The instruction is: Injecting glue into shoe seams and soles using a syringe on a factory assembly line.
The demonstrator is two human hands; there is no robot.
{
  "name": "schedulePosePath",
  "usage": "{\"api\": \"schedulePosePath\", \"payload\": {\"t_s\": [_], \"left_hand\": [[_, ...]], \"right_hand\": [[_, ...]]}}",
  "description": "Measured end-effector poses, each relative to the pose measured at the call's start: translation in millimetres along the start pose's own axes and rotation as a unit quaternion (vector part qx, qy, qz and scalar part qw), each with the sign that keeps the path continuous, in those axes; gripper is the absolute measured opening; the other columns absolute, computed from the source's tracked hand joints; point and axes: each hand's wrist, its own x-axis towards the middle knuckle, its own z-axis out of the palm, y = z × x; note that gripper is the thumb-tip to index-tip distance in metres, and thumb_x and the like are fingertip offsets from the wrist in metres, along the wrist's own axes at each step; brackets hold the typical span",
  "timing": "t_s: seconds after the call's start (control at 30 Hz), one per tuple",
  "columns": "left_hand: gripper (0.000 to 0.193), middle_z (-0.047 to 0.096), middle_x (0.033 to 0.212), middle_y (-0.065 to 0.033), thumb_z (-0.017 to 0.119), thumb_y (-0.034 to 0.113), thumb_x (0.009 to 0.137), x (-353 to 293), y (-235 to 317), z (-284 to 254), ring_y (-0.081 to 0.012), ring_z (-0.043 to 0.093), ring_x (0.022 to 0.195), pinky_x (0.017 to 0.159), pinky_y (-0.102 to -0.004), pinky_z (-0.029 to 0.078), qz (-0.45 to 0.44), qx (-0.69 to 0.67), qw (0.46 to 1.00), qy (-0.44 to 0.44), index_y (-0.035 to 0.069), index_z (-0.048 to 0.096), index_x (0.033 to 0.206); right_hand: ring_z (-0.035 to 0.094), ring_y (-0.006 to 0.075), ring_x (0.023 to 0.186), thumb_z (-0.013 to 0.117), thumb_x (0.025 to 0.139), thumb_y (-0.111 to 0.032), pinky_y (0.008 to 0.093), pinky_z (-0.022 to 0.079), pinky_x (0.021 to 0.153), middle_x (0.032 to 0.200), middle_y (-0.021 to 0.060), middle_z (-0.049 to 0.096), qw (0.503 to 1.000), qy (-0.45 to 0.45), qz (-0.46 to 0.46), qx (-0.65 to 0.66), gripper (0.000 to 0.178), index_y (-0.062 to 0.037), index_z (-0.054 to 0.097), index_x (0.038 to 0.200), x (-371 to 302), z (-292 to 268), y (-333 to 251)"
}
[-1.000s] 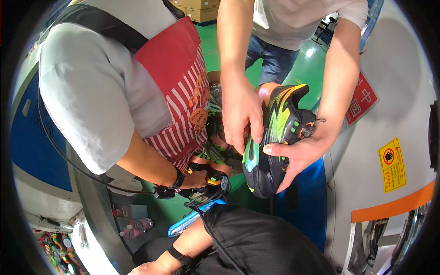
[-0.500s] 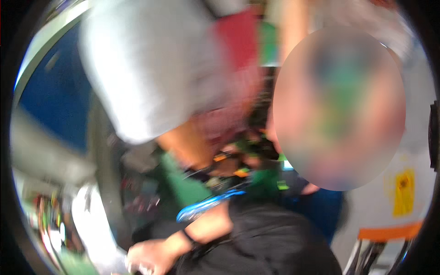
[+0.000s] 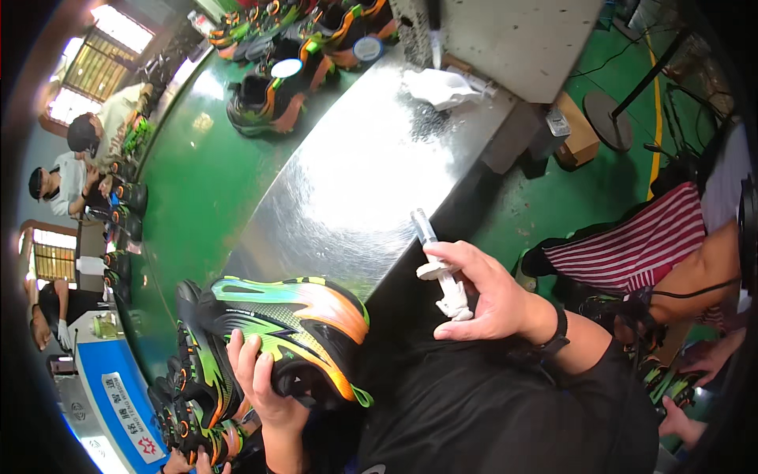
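Observation:
My left hand (image 3: 264, 387) grips a sneaker (image 3: 304, 304) from its near side, fingers over the upper. The shoe is black, with green, yellow and orange panels, and lies tilted with its heel toward me. In my right hand (image 3: 505, 296) is a clear syringe-like tube (image 3: 425, 229), with crumpled white material (image 3: 452, 300) around its near end. Thumb and fingers close round it; the tube points away, over the edge of the shiny metal table (image 3: 316, 213). Shoe and tube are apart.
Several similar sneakers (image 3: 264, 99) stand on the green surface (image 3: 237, 182) beyond the table, more (image 3: 197, 371) at lower left. A white cloth (image 3: 442, 88) lies at the table's far end. Other people (image 3: 110, 118) work at far left; a person in a striped garment (image 3: 632, 237) is close at right.
The smeared earlier view, filled by nearby people, has swung to the metal table. My right hand, then at lower left, is now right of centre. The sneaker in my left hand has come into view.

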Motion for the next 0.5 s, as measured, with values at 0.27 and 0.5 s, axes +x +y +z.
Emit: {"api": "schedulePosePath", "payload": {"t_s": [0.27, 0.5], "left_hand": [[0.050, 0.048, 0.127, -0.0183, 0.063, 0.034, 0.085, -1.0, -16.5, 1.2, -0.0472, 0.042, 0.124, 0.104, -0.0596, 0.031, 0.006, -0.007, 1.000, -0.010, 0.007, 0.041, 0.122], [0.064, 0.048, 0.131, -0.0191, 0.069, 0.029, 0.078, 45.3, -41.1, 2.2, -0.0401, 0.043, 0.126, 0.106, -0.0513, 0.031, 0.045, -0.099, 0.994, -0.012, 0.000, 0.046, 0.129]], "right_hand": [[0.058, 0.0255, 0.082, 0.081, 0.067, -0.036, 0.0328, 0.047, 0.072, 0.102, 0.0126, 0.062, 0.997, -0.068, 0.019, -0.015, 0.077, 0.0014, 0.049, 0.126, 5.7, 1.8, -25.2], [0.056, 0.0307, 0.099, 0.077, 0.071, -0.040, 0.0394, 0.044, 0.088, 0.114, 0.0140, 0.059, 0.997, -0.021, -0.003, -0.075, 0.077, -0.0004, 0.047, 0.130, -10.7, 14.3, -57.7]]}}
